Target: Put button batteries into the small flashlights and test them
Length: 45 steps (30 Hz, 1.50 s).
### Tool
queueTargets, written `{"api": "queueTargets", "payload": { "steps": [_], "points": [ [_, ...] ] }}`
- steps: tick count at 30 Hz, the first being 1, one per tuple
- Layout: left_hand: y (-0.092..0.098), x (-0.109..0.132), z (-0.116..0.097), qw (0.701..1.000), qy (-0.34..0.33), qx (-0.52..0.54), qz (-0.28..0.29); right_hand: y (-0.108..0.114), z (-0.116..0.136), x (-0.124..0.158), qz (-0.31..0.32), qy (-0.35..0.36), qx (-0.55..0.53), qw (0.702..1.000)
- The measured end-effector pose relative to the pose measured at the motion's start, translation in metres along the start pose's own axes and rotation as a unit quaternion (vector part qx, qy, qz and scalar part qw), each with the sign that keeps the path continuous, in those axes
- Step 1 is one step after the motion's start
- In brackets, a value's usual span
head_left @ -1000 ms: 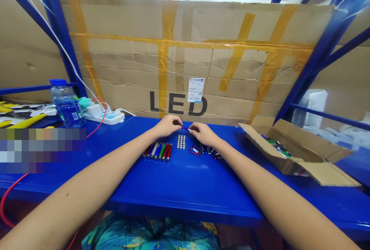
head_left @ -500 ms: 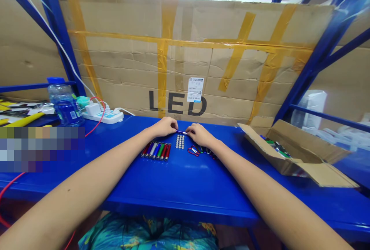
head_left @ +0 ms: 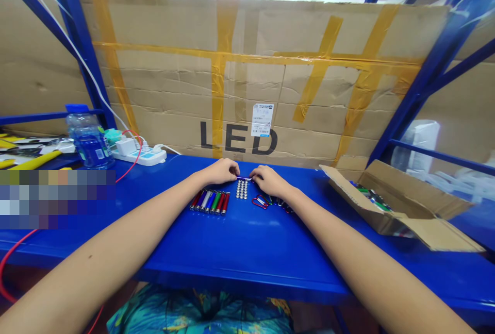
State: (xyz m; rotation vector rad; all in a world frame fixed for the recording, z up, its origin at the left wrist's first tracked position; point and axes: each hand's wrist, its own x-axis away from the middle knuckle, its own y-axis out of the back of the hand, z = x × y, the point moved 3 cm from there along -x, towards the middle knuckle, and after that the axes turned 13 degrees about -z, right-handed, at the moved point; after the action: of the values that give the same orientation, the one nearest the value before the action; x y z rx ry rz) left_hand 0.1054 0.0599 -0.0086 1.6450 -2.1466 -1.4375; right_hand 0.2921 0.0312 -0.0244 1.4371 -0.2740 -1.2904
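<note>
My left hand point(head_left: 225, 171) and my right hand point(head_left: 267, 180) face each other near the back of the blue table. Fingertips of both are closed on the ends of a slim purple-and-silver tube point(head_left: 244, 179), held level between them. Just below it, small round silver button cells point(head_left: 242, 190) stand in a tight grid. By my left forearm lies a row of slim metal tubes point(head_left: 211, 203), like mini flashlight bodies, in red, blue, silver and green. Several coloured carabiners point(head_left: 260, 201) lie beneath my right wrist, which partly hides them.
On the right, an open cardboard box point(head_left: 359, 200) holds more coloured pieces. A bottle with blue liquid point(head_left: 89, 143) and a white power strip point(head_left: 145, 156) with cables stand at the back left. A large cardboard sheet point(head_left: 174, 86) closes off the table's rear edge.
The view has shifted very slightly. Both hands stay in place on the purple-and-silver tube, which looks a little more level; the rows on the table are unchanged.
</note>
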Motion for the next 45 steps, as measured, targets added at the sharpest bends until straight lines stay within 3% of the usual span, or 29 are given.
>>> {"api": "queueTargets", "payload": {
  "steps": [9, 14, 18, 22, 26, 32, 41, 43, 45],
  "points": [
    [0.002, 0.001, -0.004, 1.0, -0.007, -0.023, 0.009, 0.002, 0.002, 0.001, 0.004, -0.02, -0.011, 1.0],
    [0.022, 0.005, -0.003, 0.999, -0.012, -0.046, 0.006, 0.014, 0.007, 0.008, -0.052, -0.003, -0.007, 0.999],
    [0.041, 0.009, -0.009, 0.995, -0.002, -0.047, 0.092, 0.034, 0.035, 0.022, -0.098, 0.065, -0.03, 0.993],
    [0.038, 0.016, -0.024, 0.973, -0.007, -0.048, 0.227, 0.042, 0.08, 0.039, -0.038, 0.172, -0.077, 0.981],
    [0.029, 0.02, -0.032, 0.96, -0.029, -0.088, 0.263, 0.036, 0.108, 0.049, 0.017, 0.222, -0.082, 0.972],
    [0.027, 0.021, -0.031, 0.959, -0.021, -0.104, 0.264, 0.029, 0.112, 0.051, 0.042, 0.227, -0.06, 0.971],
    [0.03, 0.024, -0.036, 0.962, 0.003, -0.135, 0.238, 0.039, 0.121, 0.056, 0.082, 0.219, -0.04, 0.971],
    [0.033, 0.023, -0.035, 0.965, 0.002, -0.157, 0.212, 0.042, 0.125, 0.059, 0.094, 0.222, -0.026, 0.97],
    [0.037, 0.02, -0.038, 0.97, -0.037, -0.19, 0.146, 0.045, 0.129, 0.061, 0.105, 0.218, -0.012, 0.97]
  ]
}}
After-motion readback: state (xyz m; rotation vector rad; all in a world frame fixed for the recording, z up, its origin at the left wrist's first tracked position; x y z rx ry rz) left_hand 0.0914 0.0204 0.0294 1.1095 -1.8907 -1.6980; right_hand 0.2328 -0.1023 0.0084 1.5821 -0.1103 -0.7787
